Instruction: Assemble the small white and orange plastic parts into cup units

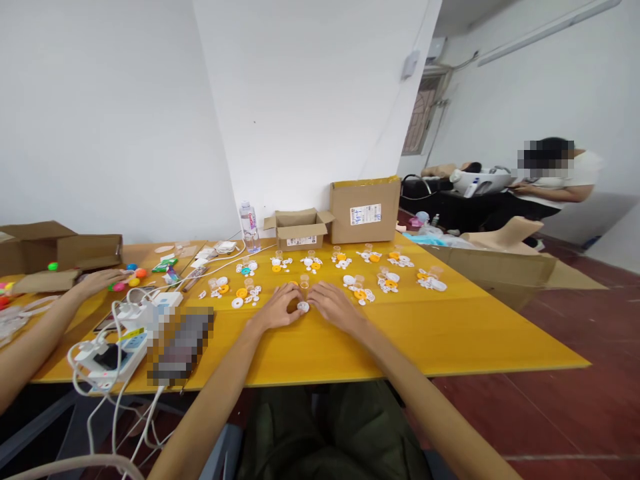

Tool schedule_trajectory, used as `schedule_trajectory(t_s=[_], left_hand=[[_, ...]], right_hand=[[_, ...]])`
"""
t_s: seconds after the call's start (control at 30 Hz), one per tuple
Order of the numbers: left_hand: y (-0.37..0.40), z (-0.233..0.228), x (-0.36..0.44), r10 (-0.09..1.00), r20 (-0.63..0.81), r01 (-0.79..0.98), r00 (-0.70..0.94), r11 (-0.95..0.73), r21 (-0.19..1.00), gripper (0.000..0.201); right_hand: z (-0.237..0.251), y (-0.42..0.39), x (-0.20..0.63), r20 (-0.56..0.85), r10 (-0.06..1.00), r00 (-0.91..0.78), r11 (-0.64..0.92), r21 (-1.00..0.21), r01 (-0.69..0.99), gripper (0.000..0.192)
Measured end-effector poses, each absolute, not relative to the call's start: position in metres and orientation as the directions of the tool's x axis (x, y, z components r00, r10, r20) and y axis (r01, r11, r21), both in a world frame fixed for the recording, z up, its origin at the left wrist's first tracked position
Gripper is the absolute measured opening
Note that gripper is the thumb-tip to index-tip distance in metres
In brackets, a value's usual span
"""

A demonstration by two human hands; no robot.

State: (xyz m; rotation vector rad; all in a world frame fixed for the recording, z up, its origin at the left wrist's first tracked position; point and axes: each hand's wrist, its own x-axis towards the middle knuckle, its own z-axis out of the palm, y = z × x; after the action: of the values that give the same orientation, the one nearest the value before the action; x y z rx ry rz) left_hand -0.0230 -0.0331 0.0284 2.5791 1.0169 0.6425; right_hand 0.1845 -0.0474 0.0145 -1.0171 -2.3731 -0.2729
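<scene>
At six o'clock I'm handling a white piece [303, 307], left fingers [289, 293] pinching it; right fingers [321, 293], can't tell; likely needs steadiness next.

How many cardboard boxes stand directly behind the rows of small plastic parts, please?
2: the small open box right of the water bottle, and the larger labelled box further right.
</scene>
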Motion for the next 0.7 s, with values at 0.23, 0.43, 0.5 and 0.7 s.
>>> schedule_trajectory(t_s=[0.23, 0.43, 0.5, 0.7], left_hand=[[-0.034, 0.030, -0.023, 0.687, 0.306, 0.534, 0.659, -0.714, 0.452, 0.011], [-0.032, 0.029, -0.027, 0.696, 0.339, 0.519, 0.633, -0.707, 0.481, 0.027], [-0.031, 0.028, -0.027, 0.718, 0.354, 0.535, 0.599, -0.688, 0.490, 0.031], [-0.019, 0.017, -0.029, 0.774, 0.407, 0.625, 0.484, -0.632, 0.459, 0.048]], right_hand=[[0.005, -0.064, 0.194, 0.599, 0.649, -0.470, 0.653, -0.120, 0.748, 0.026], [0.000, -0.063, 0.195, 0.613, 0.660, -0.434, 0.616, -0.111, 0.780, 0.027], [0.000, -0.062, 0.196, 0.617, 0.661, -0.427, 0.612, -0.114, 0.782, 0.027], [-0.005, -0.060, 0.196, 0.619, 0.667, -0.415, 0.600, -0.114, 0.792, 0.025]])
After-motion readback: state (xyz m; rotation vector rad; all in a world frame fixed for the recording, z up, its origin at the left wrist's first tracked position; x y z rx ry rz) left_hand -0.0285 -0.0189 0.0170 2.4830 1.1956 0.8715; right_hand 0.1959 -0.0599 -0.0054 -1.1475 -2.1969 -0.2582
